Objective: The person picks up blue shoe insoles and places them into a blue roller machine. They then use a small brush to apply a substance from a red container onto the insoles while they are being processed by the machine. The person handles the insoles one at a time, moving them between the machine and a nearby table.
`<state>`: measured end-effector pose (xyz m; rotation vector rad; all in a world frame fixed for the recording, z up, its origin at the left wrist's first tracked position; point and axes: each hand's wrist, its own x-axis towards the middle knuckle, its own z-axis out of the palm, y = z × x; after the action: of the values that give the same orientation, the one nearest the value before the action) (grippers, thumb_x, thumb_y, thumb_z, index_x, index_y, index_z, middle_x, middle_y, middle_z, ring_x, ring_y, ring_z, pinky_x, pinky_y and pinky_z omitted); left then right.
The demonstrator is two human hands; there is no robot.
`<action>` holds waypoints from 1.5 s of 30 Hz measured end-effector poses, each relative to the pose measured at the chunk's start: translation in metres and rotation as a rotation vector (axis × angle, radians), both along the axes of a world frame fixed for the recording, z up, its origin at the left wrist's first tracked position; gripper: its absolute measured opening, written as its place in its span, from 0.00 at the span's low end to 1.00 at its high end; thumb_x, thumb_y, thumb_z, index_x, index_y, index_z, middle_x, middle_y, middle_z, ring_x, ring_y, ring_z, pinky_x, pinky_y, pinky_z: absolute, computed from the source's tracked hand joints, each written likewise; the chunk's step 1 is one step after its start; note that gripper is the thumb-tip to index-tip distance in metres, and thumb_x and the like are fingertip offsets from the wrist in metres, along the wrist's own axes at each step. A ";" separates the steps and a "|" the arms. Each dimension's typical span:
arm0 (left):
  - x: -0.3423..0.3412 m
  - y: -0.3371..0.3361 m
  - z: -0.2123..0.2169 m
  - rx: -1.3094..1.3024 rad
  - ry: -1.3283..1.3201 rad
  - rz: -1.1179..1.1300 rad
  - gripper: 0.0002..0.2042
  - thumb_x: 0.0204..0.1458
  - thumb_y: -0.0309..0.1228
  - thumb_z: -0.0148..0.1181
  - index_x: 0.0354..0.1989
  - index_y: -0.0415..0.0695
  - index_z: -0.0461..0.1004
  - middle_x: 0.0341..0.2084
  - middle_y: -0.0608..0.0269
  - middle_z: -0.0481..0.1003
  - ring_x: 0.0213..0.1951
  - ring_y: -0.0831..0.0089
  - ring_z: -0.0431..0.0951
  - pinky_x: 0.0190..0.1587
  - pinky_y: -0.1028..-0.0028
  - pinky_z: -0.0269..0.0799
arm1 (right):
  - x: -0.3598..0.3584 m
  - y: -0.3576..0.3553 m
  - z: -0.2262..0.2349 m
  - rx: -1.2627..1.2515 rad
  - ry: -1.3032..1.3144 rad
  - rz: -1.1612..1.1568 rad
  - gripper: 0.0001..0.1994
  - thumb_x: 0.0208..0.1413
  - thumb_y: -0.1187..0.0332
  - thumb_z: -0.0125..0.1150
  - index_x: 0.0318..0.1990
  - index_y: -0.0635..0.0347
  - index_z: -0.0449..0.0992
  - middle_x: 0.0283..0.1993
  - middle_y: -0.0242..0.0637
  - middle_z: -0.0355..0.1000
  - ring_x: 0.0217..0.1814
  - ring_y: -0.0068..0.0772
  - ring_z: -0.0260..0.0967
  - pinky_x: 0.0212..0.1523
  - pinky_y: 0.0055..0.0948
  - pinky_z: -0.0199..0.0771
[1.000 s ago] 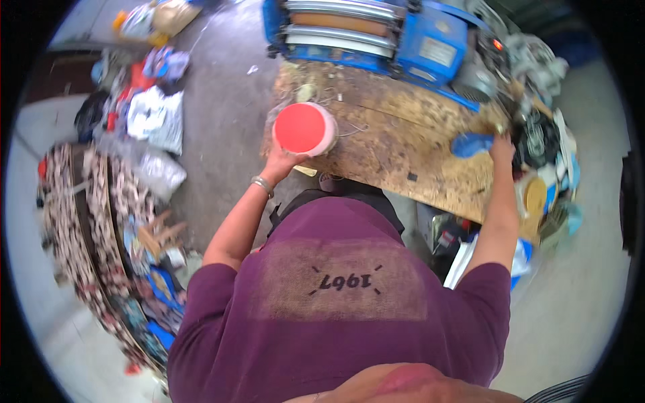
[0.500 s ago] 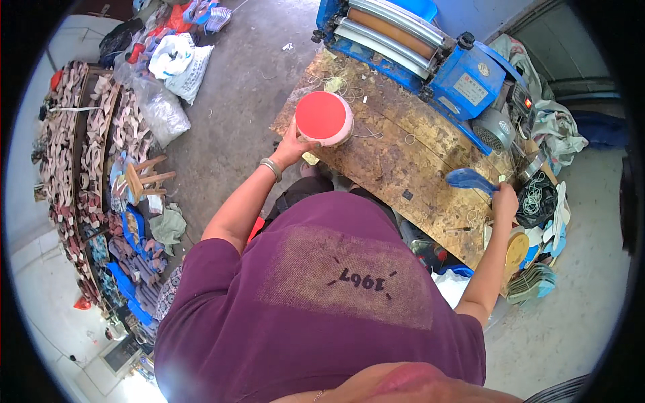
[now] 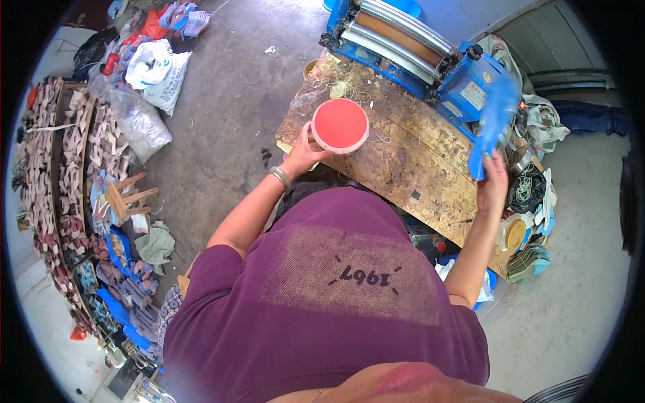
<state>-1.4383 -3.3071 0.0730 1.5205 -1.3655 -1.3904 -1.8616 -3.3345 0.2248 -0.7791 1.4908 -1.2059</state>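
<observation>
My left hand (image 3: 302,156) is closed on the rim side of a round pale pink tub (image 3: 340,125). Its top shows a flat coral-red surface; I cannot tell whether that is a lid or the inside. The tub is over the near left edge of a stained wooden table (image 3: 396,164). At the right end of the table, my right hand (image 3: 494,180) pinches a long, flat, blue insole-shaped piece (image 3: 496,117). Motion smears its far part, which is raised in front of the blue machine (image 3: 463,94).
The machine's metal rollers (image 3: 400,43) lie along the table's far side. Loose string (image 3: 342,89) is scattered on the tabletop. Stacked insole-like pieces (image 3: 529,262) sit at the right. At the left are white sacks (image 3: 161,74), a wooden stool (image 3: 127,195) and racks of shoe parts (image 3: 70,161).
The blue piece has swung from lying low over the tabletop to pointing up and away, and my right hand has turned with it. The tub sits slightly farther right in view.
</observation>
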 end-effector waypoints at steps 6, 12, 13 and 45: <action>0.043 -0.012 -0.025 0.100 0.352 0.031 0.23 0.53 0.33 0.57 0.55 0.38 0.60 0.48 0.56 0.69 0.49 0.69 0.71 0.53 0.71 0.65 | 0.110 -0.008 0.003 0.108 -0.336 0.153 0.17 0.53 0.67 0.52 0.51 0.61 0.66 0.33 0.32 0.73 0.25 0.21 0.69 0.20 0.18 0.66; 0.052 -0.045 -0.050 0.153 0.280 0.078 0.10 0.55 0.31 0.53 0.38 0.37 0.71 0.29 0.63 0.74 0.33 0.78 0.74 0.38 0.77 0.70 | 0.173 -0.020 0.006 0.177 -0.301 0.212 0.17 0.53 0.67 0.52 0.51 0.60 0.66 0.34 0.35 0.74 0.24 0.23 0.71 0.20 0.17 0.65; 0.052 -0.050 -0.054 0.164 0.283 0.076 0.09 0.54 0.30 0.53 0.36 0.37 0.71 0.28 0.63 0.74 0.31 0.78 0.74 0.37 0.77 0.71 | 0.181 -0.019 0.005 0.188 -0.302 0.217 0.17 0.53 0.67 0.52 0.51 0.60 0.66 0.33 0.35 0.74 0.24 0.24 0.71 0.20 0.16 0.64; 0.230 -0.004 -0.060 0.233 0.044 0.583 0.17 0.48 0.24 0.56 0.48 0.39 0.67 0.37 0.64 0.73 0.38 0.75 0.73 0.40 0.78 0.69 | 0.204 -0.344 -0.051 -0.173 1.402 0.492 0.28 0.49 0.54 0.60 0.54 0.62 0.66 0.42 0.48 0.73 0.44 0.46 0.72 0.48 0.37 0.69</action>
<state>-1.2079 -3.3110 0.0132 1.8336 -0.6586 -1.2176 -1.6580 -3.6782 0.1743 -2.2174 2.0138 -0.2871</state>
